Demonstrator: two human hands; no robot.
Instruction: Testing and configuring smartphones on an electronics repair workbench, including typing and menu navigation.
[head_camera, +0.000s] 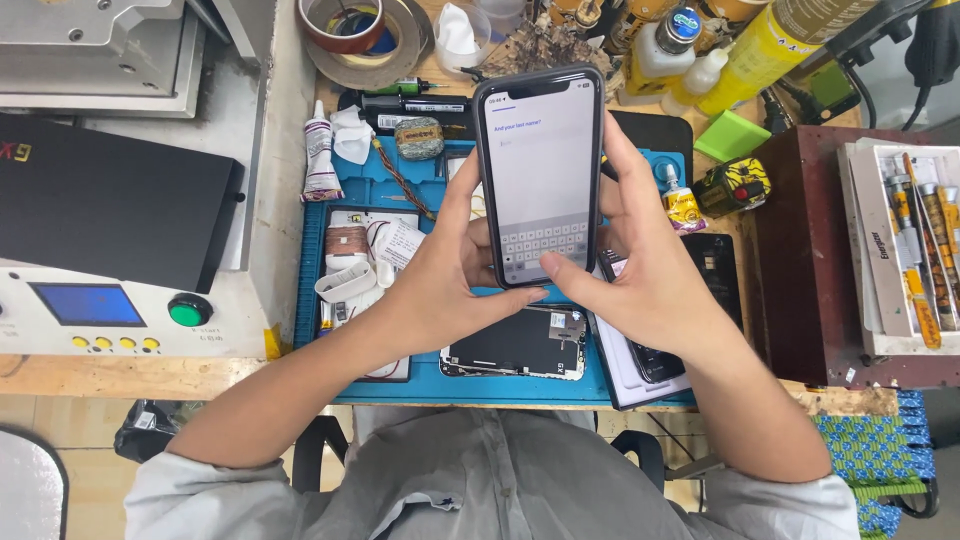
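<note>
At the far left of the tabletop we see a pale machine with a blue screen and a green round button, and a flat black case lying on top of it. Just right of that, a blue work mat carries a white tube, small loose parts and, at its near edge, an opened phone panel lying flat. Our left hand wraps around the left edge of a dark-framed smartphone, fingers curled behind it and the thumb lying along the lower edge of the glass. The smartphone is held upright above the middle of the mat, its lit screen facing us with a keyboard across the lower part. Our right hand cups the right edge, fingers spread behind the body, and its thumb presses on the keyboard rows. Further right sit a small yellow bottle, a green block and a yellow and black tool, then a dark brown box carrying a white tray of tools at the far right.
</note>
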